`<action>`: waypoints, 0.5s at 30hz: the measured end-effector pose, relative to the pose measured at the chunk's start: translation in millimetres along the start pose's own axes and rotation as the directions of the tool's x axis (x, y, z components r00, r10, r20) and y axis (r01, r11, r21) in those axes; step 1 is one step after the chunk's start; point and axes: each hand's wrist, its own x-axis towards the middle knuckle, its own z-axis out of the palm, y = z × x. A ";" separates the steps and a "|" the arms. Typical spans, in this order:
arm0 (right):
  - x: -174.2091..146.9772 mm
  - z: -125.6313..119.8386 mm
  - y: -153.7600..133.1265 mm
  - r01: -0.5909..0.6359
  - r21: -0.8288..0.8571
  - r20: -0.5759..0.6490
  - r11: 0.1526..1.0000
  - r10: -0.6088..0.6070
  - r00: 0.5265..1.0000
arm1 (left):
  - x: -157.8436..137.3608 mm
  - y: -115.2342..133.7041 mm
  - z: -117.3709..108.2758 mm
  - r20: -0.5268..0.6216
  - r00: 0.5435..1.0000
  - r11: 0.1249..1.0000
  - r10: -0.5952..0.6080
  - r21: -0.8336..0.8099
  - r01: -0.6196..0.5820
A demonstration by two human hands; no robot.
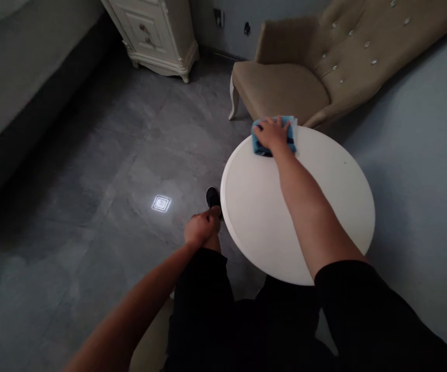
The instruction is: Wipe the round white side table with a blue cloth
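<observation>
A folded blue cloth (258, 149) with dark patches lies on the far edge of a round white table (254, 212). My right hand (273, 133) presses down on this cloth from above, its fingers spread over it and gripping it against the tabletop. My right arm stretches across the table. Left of the table, my left hand (201, 228) rests by my knee, curled into a loose fist with nothing visible in it.
A beige buttoned armchair (281, 88) stands just behind the table, against the wall. Further back is a white drawer cabinet (152, 33). A bed (33, 67) runs along the left. My dark shoe (212, 196) is on the grey floor, near a bright square light patch (161, 203).
</observation>
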 end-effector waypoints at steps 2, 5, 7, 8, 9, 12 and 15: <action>-25.2 6.5 -45.9 0.142 0.038 0.028 0.989 -0.143 0.989 | -1.7 -0.4 1.5 -0.006 1.000 1.000 -0.011 0.006 0.011; -88.1 18.6 -97.0 0.330 0.050 0.053 0.942 -0.333 0.941 | -5.6 -1.7 3.6 -0.021 0.999 1.000 -0.027 0.014 0.028; -144.1 26.9 -115.6 0.419 0.047 0.065 0.907 -0.421 0.905 | -9.6 -2.4 4.0 -0.026 0.999 0.999 -0.043 0.020 0.044; -175.2 30.5 -119.7 0.461 0.039 0.066 0.887 -0.462 0.884 | -12.1 -2.6 3.7 -0.031 0.998 0.998 -0.052 0.020 0.053; -207.6 33.5 -120.3 0.508 0.030 0.066 0.861 -0.509 0.859 | -14.6 -2.7 3.4 -0.034 0.998 0.998 -0.059 0.018 0.059; -306.4 38.7 -102.7 0.614 0.004 0.049 0.789 -0.614 0.788 | -21.4 -2.0 2.9 -0.024 0.998 0.999 -0.050 0.016 0.050; -393.5 39.8 -62.3 0.584 0.007 0.042 0.812 -0.584 0.811 | -24.3 -0.4 4.9 -0.031 0.999 0.999 -0.036 0.032 0.037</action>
